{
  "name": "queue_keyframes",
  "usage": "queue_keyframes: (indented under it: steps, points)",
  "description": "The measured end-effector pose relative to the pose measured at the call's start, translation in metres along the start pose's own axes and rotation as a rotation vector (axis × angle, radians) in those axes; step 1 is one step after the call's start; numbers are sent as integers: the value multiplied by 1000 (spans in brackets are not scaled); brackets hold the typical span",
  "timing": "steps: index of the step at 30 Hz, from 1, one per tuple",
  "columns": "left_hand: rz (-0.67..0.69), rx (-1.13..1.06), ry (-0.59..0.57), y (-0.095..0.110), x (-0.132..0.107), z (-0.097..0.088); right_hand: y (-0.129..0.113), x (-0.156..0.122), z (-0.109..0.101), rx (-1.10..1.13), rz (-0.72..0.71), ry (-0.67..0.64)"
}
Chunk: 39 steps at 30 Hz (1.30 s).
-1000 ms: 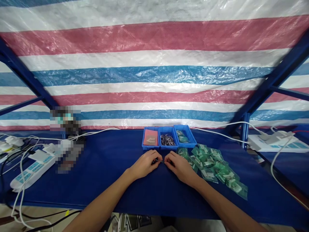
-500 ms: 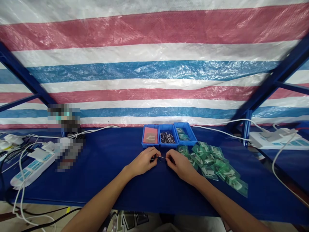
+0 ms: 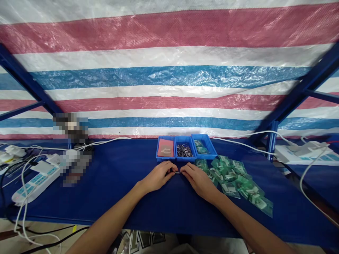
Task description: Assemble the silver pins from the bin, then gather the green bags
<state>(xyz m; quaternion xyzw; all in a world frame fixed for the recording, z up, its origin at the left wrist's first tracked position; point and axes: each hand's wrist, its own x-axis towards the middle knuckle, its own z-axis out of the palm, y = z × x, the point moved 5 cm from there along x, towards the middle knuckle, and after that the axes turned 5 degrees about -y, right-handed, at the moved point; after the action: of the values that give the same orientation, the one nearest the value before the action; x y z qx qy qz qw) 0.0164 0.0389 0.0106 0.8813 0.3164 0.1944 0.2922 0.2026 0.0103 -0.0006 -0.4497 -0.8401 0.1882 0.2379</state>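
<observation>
In front of the bins, my left hand [image 3: 162,175] and my right hand [image 3: 196,177] nearly meet. Between their fingertips lies a small, thin metal pin [image 3: 178,173], pinched from both sides; its exact kind is too small to make out. The middle blue bin [image 3: 185,159] is filled with similar thin metal pieces [image 3: 184,150]. To its left, another blue bin [image 3: 166,159] has a pink sheet [image 3: 166,143] with a small pale packet on it. The right-hand blue bin [image 3: 210,144] contains small clear packets [image 3: 200,146].
A pile of green-tinted plastic packets [image 3: 235,176] spreads right of my right hand. White power strips [image 3: 37,183] with tangled cables stand at the left, and another power strip [image 3: 307,153] at the far right. A striped tarpaulin [image 3: 169,81] hangs behind the blue table [image 3: 119,158].
My hands have come slightly closer together, and the thin metal pieces between the fingertips now show less and lie more level. The bins and packets stay put.
</observation>
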Motion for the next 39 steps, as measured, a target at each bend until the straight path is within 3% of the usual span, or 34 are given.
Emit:
queue_keyframes:
  steps: [39]
  points:
    - [-59,-203,42,-10,4,6,3,-2,5,-15,-31,-35]
